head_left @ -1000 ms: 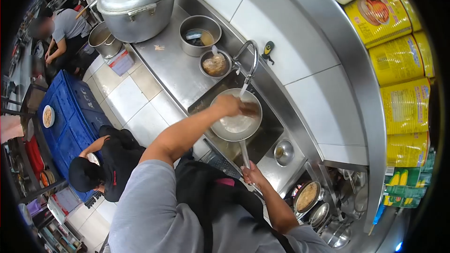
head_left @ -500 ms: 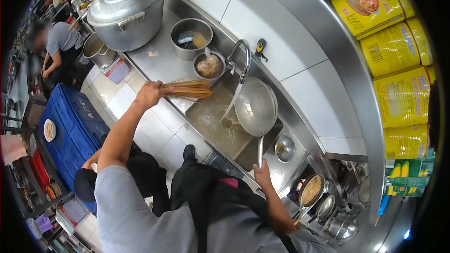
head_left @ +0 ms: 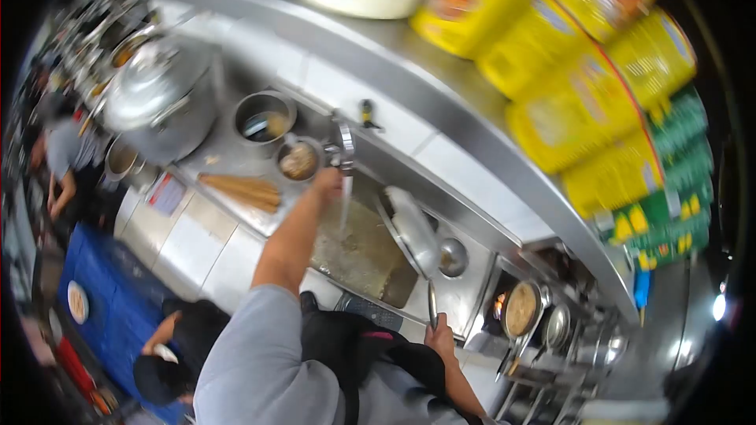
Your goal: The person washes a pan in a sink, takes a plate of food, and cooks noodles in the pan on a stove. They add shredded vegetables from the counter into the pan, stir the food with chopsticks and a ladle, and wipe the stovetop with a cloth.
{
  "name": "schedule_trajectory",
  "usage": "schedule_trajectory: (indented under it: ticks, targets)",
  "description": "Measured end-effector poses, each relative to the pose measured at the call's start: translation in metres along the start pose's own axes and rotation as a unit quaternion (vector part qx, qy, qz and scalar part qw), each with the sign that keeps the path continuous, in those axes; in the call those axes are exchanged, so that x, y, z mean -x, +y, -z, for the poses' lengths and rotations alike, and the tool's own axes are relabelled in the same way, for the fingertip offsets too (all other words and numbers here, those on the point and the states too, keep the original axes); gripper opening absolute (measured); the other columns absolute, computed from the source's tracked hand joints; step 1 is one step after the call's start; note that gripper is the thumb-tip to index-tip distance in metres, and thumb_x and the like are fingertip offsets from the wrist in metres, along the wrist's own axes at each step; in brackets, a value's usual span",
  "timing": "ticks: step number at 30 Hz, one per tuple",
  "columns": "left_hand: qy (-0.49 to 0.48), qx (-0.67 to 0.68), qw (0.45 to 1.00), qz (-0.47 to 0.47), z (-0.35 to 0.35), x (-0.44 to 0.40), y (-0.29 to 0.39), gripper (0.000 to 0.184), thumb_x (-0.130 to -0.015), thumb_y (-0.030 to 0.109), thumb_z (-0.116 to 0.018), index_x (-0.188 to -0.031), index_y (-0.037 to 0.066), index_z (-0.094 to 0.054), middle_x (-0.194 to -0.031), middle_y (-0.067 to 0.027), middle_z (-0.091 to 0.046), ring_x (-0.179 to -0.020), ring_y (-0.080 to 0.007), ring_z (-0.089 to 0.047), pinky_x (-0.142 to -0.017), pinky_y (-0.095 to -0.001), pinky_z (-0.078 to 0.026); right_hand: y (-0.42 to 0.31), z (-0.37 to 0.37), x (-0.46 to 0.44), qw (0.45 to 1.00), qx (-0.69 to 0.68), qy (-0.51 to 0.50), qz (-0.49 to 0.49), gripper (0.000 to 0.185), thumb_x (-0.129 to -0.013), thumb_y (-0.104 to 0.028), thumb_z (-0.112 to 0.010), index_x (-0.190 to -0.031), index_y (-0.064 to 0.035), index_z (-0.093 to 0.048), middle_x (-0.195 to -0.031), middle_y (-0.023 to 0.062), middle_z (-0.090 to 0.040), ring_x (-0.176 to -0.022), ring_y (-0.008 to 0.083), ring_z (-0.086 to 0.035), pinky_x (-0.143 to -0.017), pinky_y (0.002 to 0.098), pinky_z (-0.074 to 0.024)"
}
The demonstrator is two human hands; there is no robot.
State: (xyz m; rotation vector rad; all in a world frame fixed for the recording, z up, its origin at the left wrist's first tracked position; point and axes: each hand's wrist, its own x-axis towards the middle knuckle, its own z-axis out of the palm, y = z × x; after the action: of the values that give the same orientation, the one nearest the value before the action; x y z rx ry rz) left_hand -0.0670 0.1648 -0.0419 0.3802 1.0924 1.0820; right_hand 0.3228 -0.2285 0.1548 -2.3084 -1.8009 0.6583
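Observation:
My left hand (head_left: pixel 329 182) is at the base of the faucet (head_left: pixel 344 138), where its fingers are blurred and partly hidden. From the faucet, a stream of water runs into the sink (head_left: pixel 358 248). On the counter to the left lies a bundle of thin bamboo strips, like a wok brush (head_left: pixel 244 190), touched by no hand. My right hand (head_left: pixel 442 335) is closed around the long handle of a metal wok (head_left: pixel 413 232), which is tilted on its side above the right part of the sink. A bowl with a bagged food item (head_left: pixel 298 162) sits close to my left hand.
A big lidded pot (head_left: pixel 161 102) and a metal pot (head_left: pixel 264 118) stand on the counter. To the right are a small bowl (head_left: pixel 453 257) and a pan of food (head_left: pixel 521 308). Yellow packs (head_left: pixel 579 106) line the overhead shelf. A person in black (head_left: pixel 185 346) is close behind.
My left hand has let go of the bamboo brush, now on the counter, and moved right to the faucet. The wok has tipped up from facing me to nearly edge-on. The view has shifted.

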Motion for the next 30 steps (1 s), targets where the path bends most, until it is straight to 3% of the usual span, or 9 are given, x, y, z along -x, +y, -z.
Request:
schedule_trajectory:
  ticks: [4, 6, 8, 10, 12, 14, 18, 24, 30]
  targets:
    - [-0.103, 0.139, 0.982, 0.081, -0.013, -0.008, 0.084, 0.036, -0.099, 0.023, -0.035, -0.11, -0.007, -0.052, -0.105, -0.0273, -0.062, -0.096, -0.0414, -0.062, -0.079, -0.0529, -0.055, 0.037, -0.005, 0.047, 0.998, -0.038, 0.02, 0.039, 0.034, -0.085, -0.015, -0.064, -0.11, -0.0051, -0.044, -0.076, 0.0303, -0.061, -0.074, 0.0517, -0.06, -0.066, 0.0595, -0.0453]
    - [-0.25, 0.043, 0.963, -0.091, -0.015, 0.028, 0.102, 0.037, -0.101, 0.028, -0.035, -0.119, -0.001, -0.047, -0.13, -0.0293, -0.052, -0.124, -0.0417, -0.052, -0.098, -0.0558, -0.046, 0.058, -0.012, 0.068, 0.997, -0.074, 0.016, 0.032, 0.035, -0.085, -0.015, -0.064, -0.111, -0.0056, -0.044, -0.075, 0.0282, -0.06, -0.073, 0.0503, -0.06, -0.065, 0.0584, -0.0456]
    - [-0.284, -0.031, 0.958, -0.035, 0.005, -0.018, 0.102, 0.027, -0.101, 0.034, -0.036, -0.11, 0.013, -0.05, -0.138, -0.0164, -0.052, -0.129, -0.0295, -0.049, -0.1, -0.0563, -0.042, 0.065, 0.0, 0.084, 0.992, -0.12, -0.021, 0.018, 0.033, -0.086, -0.014, -0.064, -0.111, -0.0052, -0.044, -0.079, 0.0255, -0.061, -0.077, 0.0482, -0.06, -0.067, 0.0557, -0.046]
    - [-0.139, -0.128, 0.981, 0.037, -0.02, -0.016, 0.097, 0.038, -0.099, 0.04, -0.041, -0.124, 0.014, -0.052, -0.141, -0.0063, -0.051, -0.126, -0.0234, -0.051, -0.101, -0.051, -0.041, 0.073, 0.005, 0.099, 0.984, -0.177, -0.019, 0.009, 0.031, -0.088, -0.015, -0.063, -0.11, -0.0048, -0.045, -0.084, 0.0245, -0.06, -0.08, 0.0465, -0.06, -0.069, 0.0538, -0.0462]
    - [-0.312, -0.048, 0.948, 0.038, -0.018, 0.034, 0.081, 0.049, -0.098, 0.043, -0.045, -0.142, 0.022, -0.042, -0.149, -0.0031, -0.041, -0.132, -0.0218, -0.043, -0.103, -0.0455, -0.038, 0.084, 0.008, 0.111, 0.972, -0.23, -0.02, 0.032, 0.029, -0.089, -0.016, -0.062, -0.109, -0.0043, -0.046, -0.088, 0.0235, -0.06, -0.083, 0.0449, -0.06, -0.072, 0.0518, -0.0464]
    - [-0.144, -0.023, 0.986, 0.079, -0.008, 0.035, 0.043, 0.045, -0.098, 0.039, -0.048, -0.14, 0.023, -0.046, -0.14, -0.0006, -0.049, -0.123, -0.0171, -0.05, -0.097, -0.0383, -0.044, 0.094, 0.01, 0.122, 0.965, -0.252, -0.048, 0.063, 0.028, -0.091, -0.019, -0.061, -0.11, -0.0035, -0.047, -0.096, 0.0215, -0.058, -0.088, 0.0416, -0.06, -0.076, 0.0483, -0.0459]
    - [0.103, 0.002, 0.994, 0.019, 0.006, 0.146, -0.058, 0.015, -0.093, 0.036, -0.057, -0.098, 0.025, -0.065, -0.078, 0.0096, -0.062, -0.07, -0.0096, -0.057, -0.065, -0.0281, -0.047, 0.123, 0.045, 0.141, 0.94, -0.331, -0.043, 0.068, 0.027, -0.091, -0.019, -0.061, -0.107, -0.0011, -0.049, -0.097, 0.0226, -0.057, -0.093, 0.0406, -0.058, -0.082, 0.0457, -0.0448]
    - [0.112, -0.099, 0.981, -0.123, -0.057, 0.254, -0.159, 0.028, -0.092, 0.031, -0.054, -0.113, 0.012, -0.059, -0.08, 0.0036, -0.053, -0.068, -0.0082, -0.048, -0.054, -0.0259, -0.038, 0.22, 0.077, 0.143, 0.935, -0.344, -0.036, 0.079, 0.028, -0.09, -0.02, -0.061, -0.105, 0.0001, -0.05, -0.096, 0.0225, -0.058, -0.091, 0.0395, -0.057, -0.081, 0.0448, -0.0448]
    - [0.041, -0.331, 0.91, -0.244, -0.102, 0.302, -0.209, 0.011, -0.086, 0.005, -0.059, -0.094, 0.005, -0.066, -0.07, 0.0028, -0.055, -0.057, -0.0059, -0.046, -0.049, -0.0215, -0.036, 0.33, 0.127, 0.119, 0.942, -0.307, -0.048, 0.126, 0.032, -0.088, -0.02, -0.063, -0.11, 0.0001, -0.051, -0.097, 0.0193, -0.059, -0.091, 0.0322, -0.059, -0.082, 0.0421, -0.0477]
